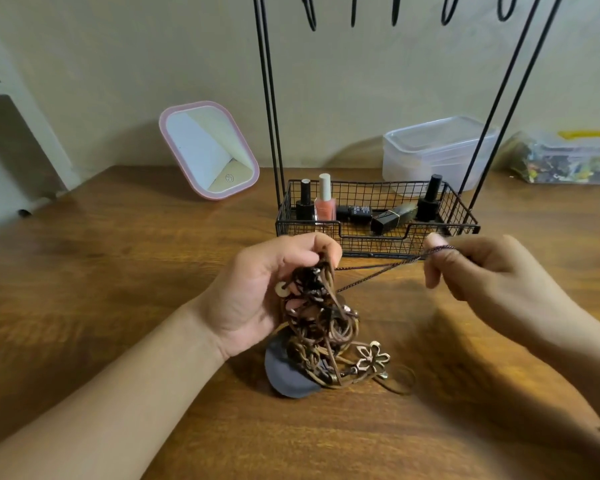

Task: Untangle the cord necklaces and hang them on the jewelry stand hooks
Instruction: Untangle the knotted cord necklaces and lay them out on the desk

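My left hand (257, 292) grips a tangled bundle of brown cord necklaces (317, 320) above the wooden table. The bundle hangs down onto the table, where a flower-shaped pendant (373, 358) and a dark round pendant (288, 372) lie. One thin dark cord (381, 270) runs taut from the bundle to the right. My right hand (482, 271) pinches that cord, looped over a fingertip. The black wire jewelry stand (272, 109) rises behind, its hooks (310, 15) at the top edge of the view, with nothing hanging on them.
The stand's wire basket (461, 225) holds several nail polish bottles and a lipstick. A pink-framed mirror (208, 150) leans at the back left. A clear plastic box (437, 150) and a bag of small items (568, 161) sit at the back right.
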The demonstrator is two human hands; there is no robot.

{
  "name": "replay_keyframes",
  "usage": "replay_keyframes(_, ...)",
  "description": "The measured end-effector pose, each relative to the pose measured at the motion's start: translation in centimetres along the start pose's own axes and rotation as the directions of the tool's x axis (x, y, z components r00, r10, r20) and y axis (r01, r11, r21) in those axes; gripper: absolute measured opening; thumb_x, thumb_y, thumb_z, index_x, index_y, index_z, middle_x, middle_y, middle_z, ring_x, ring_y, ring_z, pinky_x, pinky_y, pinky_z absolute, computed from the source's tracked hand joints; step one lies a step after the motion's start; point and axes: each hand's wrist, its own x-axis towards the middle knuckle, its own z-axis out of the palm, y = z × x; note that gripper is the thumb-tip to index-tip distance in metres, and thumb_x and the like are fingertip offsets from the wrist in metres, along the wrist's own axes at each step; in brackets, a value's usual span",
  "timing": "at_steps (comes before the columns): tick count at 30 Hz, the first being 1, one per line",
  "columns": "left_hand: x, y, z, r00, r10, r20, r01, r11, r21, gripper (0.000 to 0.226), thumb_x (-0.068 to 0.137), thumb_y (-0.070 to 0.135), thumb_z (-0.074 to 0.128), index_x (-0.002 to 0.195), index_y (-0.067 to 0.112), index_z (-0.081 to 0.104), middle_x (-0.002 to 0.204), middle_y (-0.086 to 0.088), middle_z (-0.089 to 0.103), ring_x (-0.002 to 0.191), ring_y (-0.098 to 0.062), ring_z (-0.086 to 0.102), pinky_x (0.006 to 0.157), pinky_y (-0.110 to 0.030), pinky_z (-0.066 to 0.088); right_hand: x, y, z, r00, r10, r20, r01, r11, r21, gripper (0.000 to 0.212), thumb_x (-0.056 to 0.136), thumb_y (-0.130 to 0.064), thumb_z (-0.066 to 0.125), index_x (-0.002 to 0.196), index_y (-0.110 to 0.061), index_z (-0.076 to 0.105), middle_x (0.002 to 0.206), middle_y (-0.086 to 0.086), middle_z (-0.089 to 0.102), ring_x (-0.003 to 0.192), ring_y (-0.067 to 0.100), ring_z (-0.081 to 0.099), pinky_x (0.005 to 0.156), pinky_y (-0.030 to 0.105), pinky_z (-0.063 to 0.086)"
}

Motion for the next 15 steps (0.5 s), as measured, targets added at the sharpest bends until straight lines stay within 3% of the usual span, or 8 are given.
replay_keyframes(3, -0.1, 0.1, -0.1, 0.999, 0.032, 0.012, -0.033, 0.994, 0.103, 0.022, 0.064, 0.017, 0.060, 0.085, 0.018, 0.064, 0.071, 0.004, 0.056, 0.065, -0.007, 0.053, 0.059, -0.019, 0.044, -0.1, -0.5, -0.7, 0.996, 0.086, 0.000, -0.081, 0.937, 0.341, 0.032, 0.081, -0.045, 0.071, 0.067, -0.017, 0.071, 0.054, 0.010, 0.044, 0.047, 0.018, 0.034, 0.053, 0.027, 0.032)
replay_keyframes(6, -0.1, 0.1, -0.4, 0.997, 0.072, 0.017, -0.074, 0.987, 0.142, 0.028, 0.061, 0.009, 0.064, 0.086, 0.022, 0.065, 0.077, 0.001, 0.059, 0.075, -0.012, 0.058, 0.070, -0.026, 0.050, 0.2, -0.3, -1.3, 0.993, 0.116, -0.026, -0.096, 0.909, 0.406, 0.012, 0.079, -0.019, 0.074, 0.067, -0.019, 0.072, 0.058, 0.023, 0.047, 0.044, 0.012, 0.037, 0.066, 0.036, 0.042)
replay_keyframes(8, -0.1, 0.0, -0.5, 0.996, 0.089, 0.029, -0.092, 0.988, 0.127, 0.030, 0.063, 0.003, 0.066, 0.088, 0.021, 0.065, 0.081, -0.001, 0.062, 0.081, -0.015, 0.062, 0.074, -0.029, 0.055, 0.3, 0.4, -1.5, 0.994, 0.104, -0.039, -0.091, 0.961, 0.262, 0.019, 0.086, -0.011, 0.071, 0.068, -0.018, 0.071, 0.049, 0.006, 0.050, 0.039, 0.005, 0.036, 0.051, 0.019, 0.040)
replay_keyframes(10, 0.0, -0.1, -0.5, 0.992, 0.118, 0.035, -0.122, 0.983, 0.137, 0.031, 0.065, 0.000, 0.067, 0.089, 0.019, 0.065, 0.083, -0.004, 0.061, 0.083, -0.018, 0.061, 0.076, -0.031, 0.055, 0.3, 0.8, -1.3, 1.000, 0.000, 0.019, 0.001, 0.999, -0.046, 0.015, 0.083, -0.014, 0.072, 0.070, -0.022, 0.070, 0.049, -0.004, 0.056, 0.039, 0.006, 0.041, 0.041, 0.015, 0.032)
replay_keyframes(12, -0.1, 0.0, -0.5, 0.990, 0.139, 0.025, -0.142, 0.975, 0.169, 0.031, 0.065, 0.000, 0.068, 0.089, 0.019, 0.064, 0.087, -0.009, 0.057, 0.085, -0.021, 0.059, 0.078, -0.033, 0.054, 0.0, 0.9, -0.9, 0.987, -0.087, 0.137, 0.117, 0.966, -0.229, 0.015, 0.079, -0.018, 0.075, 0.072, -0.030, 0.068, 0.055, -0.010, 0.059, 0.046, 0.007, 0.048, 0.046, 0.021, 0.037)
replay_keyframes(15, -0.1, 0.0, -0.4, 0.987, 0.161, 0.016, -0.161, 0.962, 0.221, 0.032, 0.065, 0.000, 0.069, 0.087, 0.022, 0.065, 0.091, -0.014, 0.052, 0.088, -0.025, 0.054, 0.082, -0.034, 0.052, -0.3, 0.8, -0.3, 0.935, -0.140, 0.327, 0.246, 0.919, -0.310, 0.016, 0.080, -0.023, 0.075, 0.081, -0.037, 0.066, 0.062, -0.010, 0.060, 0.058, 0.009, 0.055, 0.052, 0.021, 0.041)
